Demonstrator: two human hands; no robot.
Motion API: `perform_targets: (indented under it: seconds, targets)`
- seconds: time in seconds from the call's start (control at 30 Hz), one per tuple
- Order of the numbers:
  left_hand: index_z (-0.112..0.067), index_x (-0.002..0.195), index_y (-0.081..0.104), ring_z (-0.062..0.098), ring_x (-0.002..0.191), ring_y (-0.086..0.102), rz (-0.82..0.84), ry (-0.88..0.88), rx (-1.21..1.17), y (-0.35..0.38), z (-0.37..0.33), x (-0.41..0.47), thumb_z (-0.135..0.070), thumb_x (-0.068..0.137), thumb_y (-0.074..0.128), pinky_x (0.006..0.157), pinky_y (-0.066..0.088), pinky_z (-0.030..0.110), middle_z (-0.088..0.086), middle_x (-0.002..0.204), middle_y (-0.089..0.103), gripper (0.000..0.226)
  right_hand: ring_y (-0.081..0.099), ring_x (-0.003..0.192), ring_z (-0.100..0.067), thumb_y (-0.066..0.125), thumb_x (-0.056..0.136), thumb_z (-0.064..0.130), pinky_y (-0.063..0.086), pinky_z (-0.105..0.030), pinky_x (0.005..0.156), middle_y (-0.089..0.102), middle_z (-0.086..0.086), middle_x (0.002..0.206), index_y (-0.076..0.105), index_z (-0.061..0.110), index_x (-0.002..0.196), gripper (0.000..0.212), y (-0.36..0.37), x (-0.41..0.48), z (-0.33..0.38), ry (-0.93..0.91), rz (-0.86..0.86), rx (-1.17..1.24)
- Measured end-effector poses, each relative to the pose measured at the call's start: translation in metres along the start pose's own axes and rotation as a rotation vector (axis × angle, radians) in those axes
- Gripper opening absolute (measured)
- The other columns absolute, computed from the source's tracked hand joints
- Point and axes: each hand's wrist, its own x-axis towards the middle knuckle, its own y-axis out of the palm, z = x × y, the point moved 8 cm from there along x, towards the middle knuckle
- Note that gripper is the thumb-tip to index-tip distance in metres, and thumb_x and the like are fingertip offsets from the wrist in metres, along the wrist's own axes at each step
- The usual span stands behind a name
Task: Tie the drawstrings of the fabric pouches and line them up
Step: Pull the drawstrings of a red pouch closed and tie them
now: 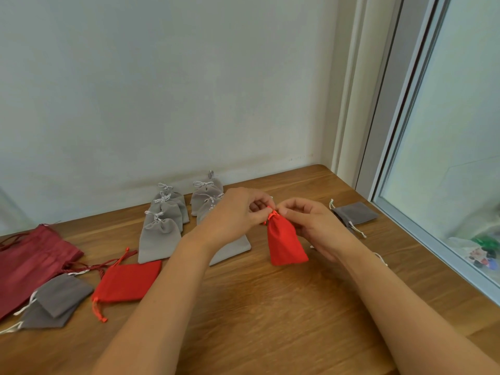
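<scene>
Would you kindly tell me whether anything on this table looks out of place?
Nothing is spilled or damaged. One dark grey fabric pouch lies alone by the window, untied, apart from the two rows of tied light grey fabric pouches. The flat red fabric pouch at left lies askew, untied.

Subj. body, 2 limbs in view. L forearm (162, 293) and R forearm (405, 307), lower centre and lower right of frame: bare, uncovered to frame edge. L hand (232, 212), R hand (311, 226), mid-frame: bare. Nails too small to assess.
</scene>
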Motion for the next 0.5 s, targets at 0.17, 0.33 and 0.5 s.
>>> perform_targets:
  seconds: [0.17, 0.33, 0.5]
  targets:
    - [-0.02, 0.093, 0.069, 0.002, 0.075, 0.063, -0.094, 0.017, -0.022, -0.001, 0.008, -0.006, -0.014, 0.091, 0.062, 0.069, 0.049, 0.013, -0.012, 0.079, 0.067, 0.01, 0.067, 0.076, -0.013, 0.068, 0.077, 0.027, 0.054, -0.023, 0.066, 0.072, -0.005, 0.088, 0.066, 0.009, 0.102, 0.031, 0.002, -0.005, 0.009, -0.049, -0.022, 0.051]
    - [-0.015, 0.092, 0.072, 0.003, 0.071, 0.066, -0.124, -0.053, -0.078, -0.005, 0.018, -0.003, -0.013, 0.089, 0.065, 0.069, 0.053, 0.018, -0.004, 0.08, 0.071, 0.008, 0.068, 0.09, -0.005, 0.08, 0.072, 0.019, 0.052, -0.017, 0.074, 0.073, 0.005, 0.097, 0.07, 0.018, 0.101, 0.031, 0.002, -0.007, 0.019, -0.165, -0.065, -0.24]
    - [-0.009, 0.094, 0.069, 0.004, 0.064, 0.061, -0.054, -0.12, -0.191, 0.002, 0.031, -0.004, -0.02, 0.093, 0.061, 0.064, 0.053, 0.018, -0.001, 0.075, 0.066, 0.013, 0.066, 0.093, -0.013, 0.082, 0.073, 0.014, 0.055, -0.036, 0.088, 0.072, 0.005, 0.096, 0.072, 0.027, 0.098, 0.03, 0.001, -0.008, 0.021, -0.239, -0.106, -0.421]
